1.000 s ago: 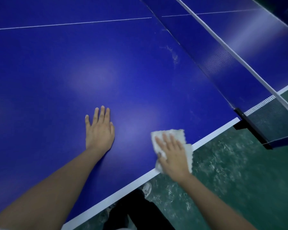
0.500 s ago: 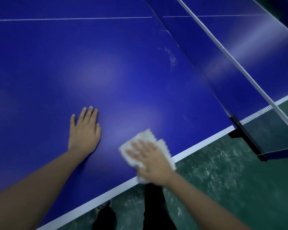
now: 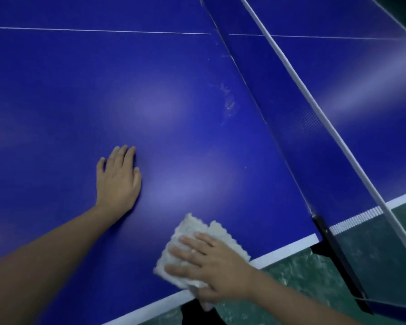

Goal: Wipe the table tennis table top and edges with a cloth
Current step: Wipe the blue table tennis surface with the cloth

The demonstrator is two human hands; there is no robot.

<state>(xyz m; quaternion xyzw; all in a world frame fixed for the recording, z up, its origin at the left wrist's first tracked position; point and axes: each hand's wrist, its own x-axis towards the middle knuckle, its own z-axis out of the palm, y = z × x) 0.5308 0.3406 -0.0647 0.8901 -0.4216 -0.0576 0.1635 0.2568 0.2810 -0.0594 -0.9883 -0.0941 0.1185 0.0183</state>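
A blue table fills most of the head view, its top glossy with pale patches of reflected light. One thin white centre line crosses near 12 o'clock. One broad white edge line runs from 6 o'clock up toward 3 o'clock. Beyond that edge lies a mottled green floor. One net with a white top band slants from 12 o'clock down to 4 o'clock. It is held at the table edge by one black post. One whitish scuff marks the top just beside the net's foot. Two bare hands are in view. The left hand lies at 9 o'clock of centre, palm down on the table, its fingers released, straight and close together. The right hand, at 5 o'clock, presses one white textured cloth flat with straight, spread fingers, not clenched round it. The cloth lies on the table at the near edge. Its lower corner, under the hand, crosses the white line and hangs past the edge. Compared with half a second ago, the right hand and cloth sit farther toward 6 o'clock from the left hand. The post also sits lower in the view, and the left hand keeps its flat pose.
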